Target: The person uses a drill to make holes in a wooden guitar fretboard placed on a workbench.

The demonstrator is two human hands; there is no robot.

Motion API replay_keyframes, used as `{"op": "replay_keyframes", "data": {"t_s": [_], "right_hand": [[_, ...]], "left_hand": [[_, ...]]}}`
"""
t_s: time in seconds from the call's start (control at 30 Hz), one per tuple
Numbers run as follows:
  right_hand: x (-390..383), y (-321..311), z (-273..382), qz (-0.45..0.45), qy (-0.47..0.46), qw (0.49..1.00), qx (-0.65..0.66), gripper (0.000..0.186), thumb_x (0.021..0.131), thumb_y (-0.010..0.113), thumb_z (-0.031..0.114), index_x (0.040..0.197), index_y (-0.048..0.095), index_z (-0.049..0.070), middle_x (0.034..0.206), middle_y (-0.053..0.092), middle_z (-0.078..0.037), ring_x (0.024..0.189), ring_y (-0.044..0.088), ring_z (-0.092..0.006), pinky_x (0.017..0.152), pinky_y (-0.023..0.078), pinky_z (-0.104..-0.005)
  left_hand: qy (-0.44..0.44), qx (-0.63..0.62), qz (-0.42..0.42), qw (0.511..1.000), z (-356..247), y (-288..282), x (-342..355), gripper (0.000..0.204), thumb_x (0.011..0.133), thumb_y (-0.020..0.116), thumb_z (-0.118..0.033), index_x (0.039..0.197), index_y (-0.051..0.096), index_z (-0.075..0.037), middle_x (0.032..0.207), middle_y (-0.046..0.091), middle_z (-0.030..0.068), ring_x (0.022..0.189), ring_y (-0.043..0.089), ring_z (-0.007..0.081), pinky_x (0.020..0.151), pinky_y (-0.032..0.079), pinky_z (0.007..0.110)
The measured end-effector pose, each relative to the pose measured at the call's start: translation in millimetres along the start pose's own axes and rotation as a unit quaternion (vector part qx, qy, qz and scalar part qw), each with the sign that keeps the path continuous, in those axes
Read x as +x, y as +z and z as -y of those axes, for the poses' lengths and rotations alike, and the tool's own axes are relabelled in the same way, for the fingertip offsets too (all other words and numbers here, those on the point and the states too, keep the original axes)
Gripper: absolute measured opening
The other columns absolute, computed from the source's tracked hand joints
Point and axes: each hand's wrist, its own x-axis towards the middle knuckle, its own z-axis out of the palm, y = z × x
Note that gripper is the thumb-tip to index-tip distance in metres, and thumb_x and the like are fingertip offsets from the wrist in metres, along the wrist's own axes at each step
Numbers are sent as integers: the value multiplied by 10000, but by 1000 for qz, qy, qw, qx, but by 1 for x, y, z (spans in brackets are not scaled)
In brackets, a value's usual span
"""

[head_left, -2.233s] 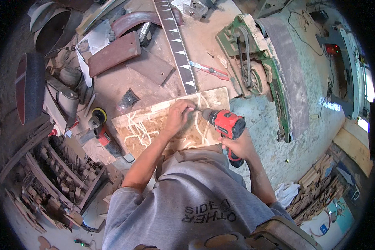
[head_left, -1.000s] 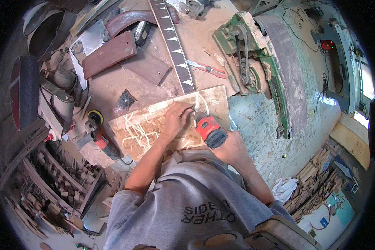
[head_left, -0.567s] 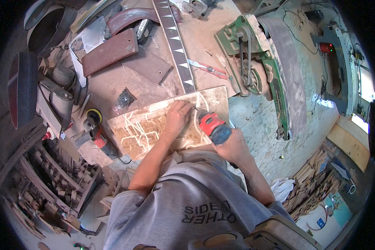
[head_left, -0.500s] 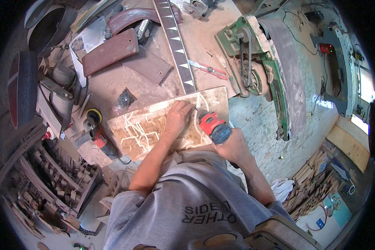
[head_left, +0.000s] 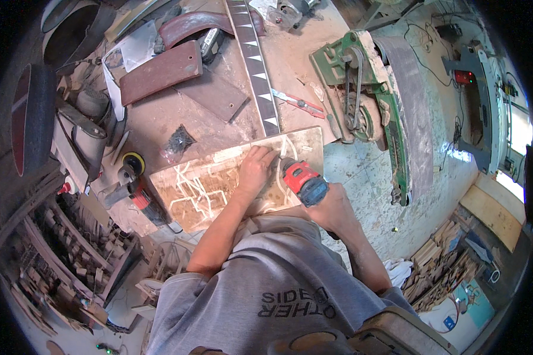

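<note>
Gripping the drill (head_left: 304,180), the right hand (head_left: 333,207) was closed around its rear, while the left hand (head_left: 257,168) was narrow, fingers bunched just beside the drill's nose; whether they pinched anything small could not be told. The board (head_left: 311,142) lay beneath the left hand and the nose. Slipping seemed the chief danger: a sideways skid of the tip could catch the left fingers, being so close. With no clamp in view, the board might also turn if pressed unevenly. The right forearm reached in from the lower right, angling the nose toward the left fingers; the left forearm slanted across the board, back of the hand upward. Well left of that hand lay the grinder (head_left: 141,195).
</note>
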Motion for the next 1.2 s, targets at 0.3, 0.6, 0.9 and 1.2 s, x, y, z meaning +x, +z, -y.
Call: {"op": "replay_keyframes", "data": {"t_s": [0.3, 0.6, 0.9, 1.2], "right_hand": [[4, 3, -13, 13, 7, 1000, -24, 276, 745, 822, 177, 874, 693, -30, 751, 704, -224, 730, 726, -377, 687, 551, -462], [9, 5, -24, 8, 9, 999, -33, 304, 739, 841, 202, 889, 704, -24, 767, 716, -198, 722, 727, -348, 693, 555, -453], [14, 0, -22, 41, 41, 997, -48, 375, 721, 798, 173, 982, 703, -78, 891, 726, -300, 900, 726, -459, 814, 576, -496], [17, -5, -11, 63, 39, 996, -48, 368, 752, 799, 214, 968, 707, -70, 884, 725, -299, 902, 729, -451, 798, 574, -488]], "left_hand": [[2, -6, -7, 1000, -4, -4, 1, 384, 698, 729, 13, 1074, 756, -57, 1035, 701, 84, 977, 639, 292, 862, 553, 386], [-1, -5, -4, 1000, -2, -3, 0, 407, 672, 731, 36, 1066, 755, -62, 1037, 703, 78, 971, 644, 296, 864, 552, 405], [3, 0, -5, 1000, -5, -5, 3, 365, 690, 752, 9, 1046, 757, -72, 1026, 706, 78, 932, 638, 293, 837, 545, 404], [-7, -8, -17, 1000, -1, 2, -1, 311, 729, 748, -13, 1033, 766, -76, 1022, 722, 66, 928, 646, 284, 835, 551, 391]]}}
